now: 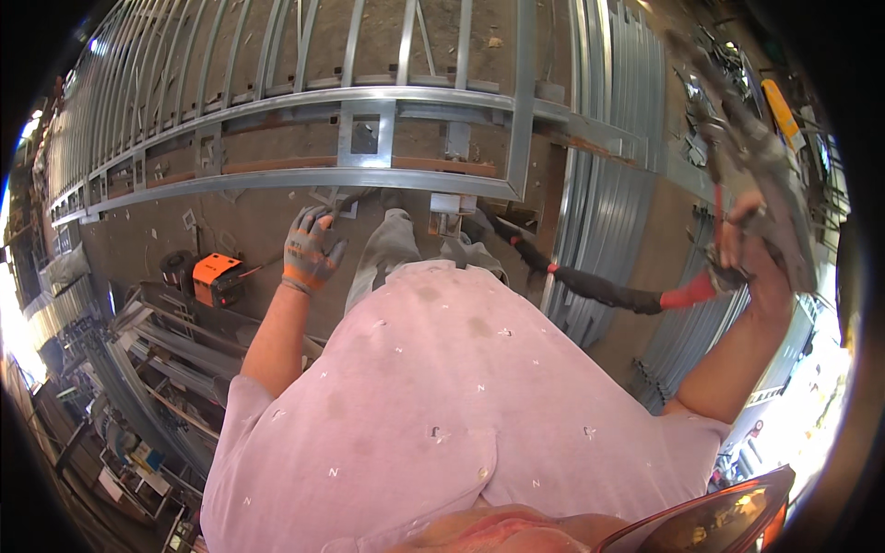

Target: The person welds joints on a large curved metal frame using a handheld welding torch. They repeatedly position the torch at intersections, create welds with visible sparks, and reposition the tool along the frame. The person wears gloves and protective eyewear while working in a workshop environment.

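Observation:
My left hand [311, 249], in a grey and orange work glove, hovers left of my legs. Its fingers are loosely spread, and I see nothing held in them. Raised out at the far right, my right hand [745, 230] is smeared by motion, its fingers curled around something. A long, dark grey, blurred object [770, 175] runs past that hand, and I cannot tell its kind. A thick black cable [599, 288] with red bands and a red end stretches from near my feet to the right hand. Before me lies a galvanized steel frame [304, 180] with many parallel bars.
An orange and black machine [217, 279] stands on the floor at the left. Long metal profiles [599, 230] are stacked at the right, and more metal lengths [175, 346] lie at the lower left. A yellow object [782, 112] is at the upper right.

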### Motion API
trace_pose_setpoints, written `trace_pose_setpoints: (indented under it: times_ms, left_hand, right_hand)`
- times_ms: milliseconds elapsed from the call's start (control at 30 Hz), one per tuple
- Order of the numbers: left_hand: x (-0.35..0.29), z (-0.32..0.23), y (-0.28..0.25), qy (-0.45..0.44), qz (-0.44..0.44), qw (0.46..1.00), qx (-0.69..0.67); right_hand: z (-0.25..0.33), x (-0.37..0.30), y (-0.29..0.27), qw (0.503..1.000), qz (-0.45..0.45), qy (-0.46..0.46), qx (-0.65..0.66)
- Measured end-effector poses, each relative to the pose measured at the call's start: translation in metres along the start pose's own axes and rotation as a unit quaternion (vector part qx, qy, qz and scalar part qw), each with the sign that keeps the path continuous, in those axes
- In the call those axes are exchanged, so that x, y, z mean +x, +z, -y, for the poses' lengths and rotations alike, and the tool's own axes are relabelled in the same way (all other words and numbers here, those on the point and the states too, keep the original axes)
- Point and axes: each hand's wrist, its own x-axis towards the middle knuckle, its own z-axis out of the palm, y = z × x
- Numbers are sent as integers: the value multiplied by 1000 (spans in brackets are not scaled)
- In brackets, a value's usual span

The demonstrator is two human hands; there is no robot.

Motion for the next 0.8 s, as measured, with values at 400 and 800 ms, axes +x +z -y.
trace_pose_setpoints:
  times_ms: [400, 800]
  left_hand:
    - [145, 97, 47, -62, -44, 997, 32]
    - [152, 126, 60, -136, -71, 986, 69]
  right_hand:
    - [-45, 221, 163, 903, 232, 331, -149]
    - [-141, 300, 247, 826, 387, 376, -164]
